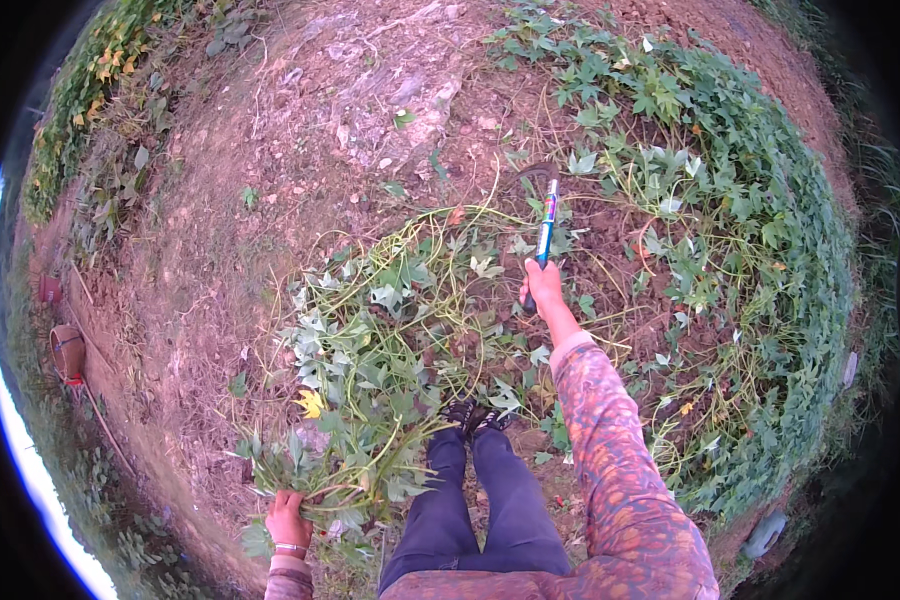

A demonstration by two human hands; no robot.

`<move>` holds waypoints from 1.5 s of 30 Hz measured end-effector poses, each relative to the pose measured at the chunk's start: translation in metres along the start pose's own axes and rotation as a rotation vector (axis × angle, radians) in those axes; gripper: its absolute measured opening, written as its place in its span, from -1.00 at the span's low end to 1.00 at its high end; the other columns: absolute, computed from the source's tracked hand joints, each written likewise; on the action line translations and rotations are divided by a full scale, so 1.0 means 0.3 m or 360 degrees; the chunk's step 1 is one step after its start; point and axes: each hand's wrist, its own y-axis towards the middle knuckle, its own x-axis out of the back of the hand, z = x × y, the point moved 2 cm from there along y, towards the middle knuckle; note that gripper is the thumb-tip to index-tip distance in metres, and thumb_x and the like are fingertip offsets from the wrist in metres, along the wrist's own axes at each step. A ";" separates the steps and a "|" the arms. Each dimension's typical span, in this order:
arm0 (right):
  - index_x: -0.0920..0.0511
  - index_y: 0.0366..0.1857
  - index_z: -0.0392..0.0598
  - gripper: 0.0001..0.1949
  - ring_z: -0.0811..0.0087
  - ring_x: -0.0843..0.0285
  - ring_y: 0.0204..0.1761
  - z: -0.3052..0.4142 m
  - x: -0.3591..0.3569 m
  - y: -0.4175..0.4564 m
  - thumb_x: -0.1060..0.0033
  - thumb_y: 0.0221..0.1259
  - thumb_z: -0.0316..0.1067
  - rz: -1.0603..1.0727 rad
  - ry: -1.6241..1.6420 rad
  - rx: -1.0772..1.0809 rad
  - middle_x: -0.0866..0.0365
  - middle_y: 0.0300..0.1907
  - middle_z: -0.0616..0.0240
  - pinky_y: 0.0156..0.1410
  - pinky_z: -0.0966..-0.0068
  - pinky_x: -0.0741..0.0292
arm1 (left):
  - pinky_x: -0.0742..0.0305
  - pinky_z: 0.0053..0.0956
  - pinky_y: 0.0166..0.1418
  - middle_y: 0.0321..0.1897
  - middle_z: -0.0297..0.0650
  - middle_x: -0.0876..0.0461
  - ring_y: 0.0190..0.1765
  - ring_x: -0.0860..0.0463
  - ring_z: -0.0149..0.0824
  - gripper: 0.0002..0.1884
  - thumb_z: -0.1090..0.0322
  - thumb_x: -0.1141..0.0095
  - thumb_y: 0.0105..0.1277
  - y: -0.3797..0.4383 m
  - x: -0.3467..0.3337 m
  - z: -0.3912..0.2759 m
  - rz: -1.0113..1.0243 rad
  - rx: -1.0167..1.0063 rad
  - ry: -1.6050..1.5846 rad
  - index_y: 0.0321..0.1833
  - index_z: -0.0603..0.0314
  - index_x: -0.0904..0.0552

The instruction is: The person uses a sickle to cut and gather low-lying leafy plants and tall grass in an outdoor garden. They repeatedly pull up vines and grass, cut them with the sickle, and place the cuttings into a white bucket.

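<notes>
My right hand is closed around the dark handle of a sickle, held out ahead of me. Its shaft is wrapped in shiny coloured material, and the curved dark blade points left, over soil and vine leaves. Low on the left, my left hand grips a bundle of cut leafy vines by the stems. Those vines run into a tangled heap of green vines, some leaves showing pale undersides, in front of my shoes.
A dense bed of leafy vines curves along the right. Bare reddish soil with dry stalks spreads to the left. At the far left stand a woven basket, a pole and a reddish bucket. A grey object lies at lower right.
</notes>
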 end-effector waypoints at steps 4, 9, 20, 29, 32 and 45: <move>-0.23 -0.40 -0.12 -0.80 0.41 -0.31 -0.80 -0.136 -0.252 -0.068 0.04 0.28 -0.28 -0.0111 -0.0010 -0.0099 -0.31 -0.73 0.30 -0.76 0.39 -0.35 | -0.45 -0.23 -0.21 -0.26 -0.27 -0.53 -0.23 -0.53 -0.07 -0.67 0.54 -0.11 -0.20 -0.087 -0.009 0.036 -0.0075 0.0100 -0.0027 -0.30 0.01 -0.59; -0.28 -0.31 -0.07 -0.83 0.49 -0.31 -0.72 -0.564 -0.402 -0.856 -0.01 0.27 -0.27 0.0912 -0.0017 -0.1276 -0.37 -0.61 0.35 -0.68 0.46 -0.35 | -0.45 -0.23 -0.20 -0.25 -0.28 -0.52 -0.23 -0.53 -0.07 -0.63 0.58 -0.10 -0.21 -0.109 -0.030 0.035 -0.0014 0.0229 -0.0056 -0.27 0.00 -0.59; -0.24 -0.29 -0.02 -0.82 0.55 -0.28 -0.72 -0.436 -0.051 -0.913 -0.01 0.29 -0.26 0.0492 -0.0149 -0.1079 -0.33 -0.59 0.37 -0.68 0.53 -0.33 | -0.46 -0.21 -0.18 -0.22 -0.27 -0.53 -0.21 -0.54 -0.04 -0.63 0.56 -0.11 -0.22 -0.031 -0.032 0.083 -0.0036 0.0277 -0.0104 -0.26 0.02 -0.58; -0.33 -0.47 -0.16 -0.86 0.42 -0.35 -0.80 -0.580 -0.320 -0.747 -0.04 0.17 -0.40 0.0370 -0.0233 -0.0930 -0.33 -0.75 0.31 -0.77 0.41 -0.33 | -0.47 -0.24 -0.15 -0.21 -0.28 -0.53 -0.19 -0.53 -0.05 -0.59 0.59 -0.06 -0.21 0.057 0.118 0.052 -0.0176 0.0151 -0.0035 -0.21 0.03 -0.59; -0.29 -0.35 -0.12 -0.86 0.47 -0.32 -0.79 -0.558 -0.467 -0.972 -0.04 0.16 -0.40 0.0919 -0.0307 -0.0962 -0.32 -0.71 0.37 -0.75 0.43 -0.34 | -0.44 -0.27 -0.19 -0.23 -0.27 -0.55 -0.23 -0.53 -0.06 -0.64 0.57 -0.03 -0.18 0.071 0.302 0.051 -0.0298 0.0158 0.0052 -0.24 0.07 -0.59; -0.25 -0.34 0.04 -0.80 0.53 -0.33 -0.69 -0.500 -0.404 -1.088 -0.07 0.22 -0.23 0.0216 0.1040 -0.1188 -0.33 -0.62 0.40 -0.65 0.50 -0.34 | -0.46 -0.25 -0.04 0.10 -0.25 -0.42 -0.04 -0.51 -0.03 -0.44 0.50 -0.23 -0.09 0.490 0.313 0.023 -0.0259 -0.0219 0.0518 0.07 -0.03 -0.45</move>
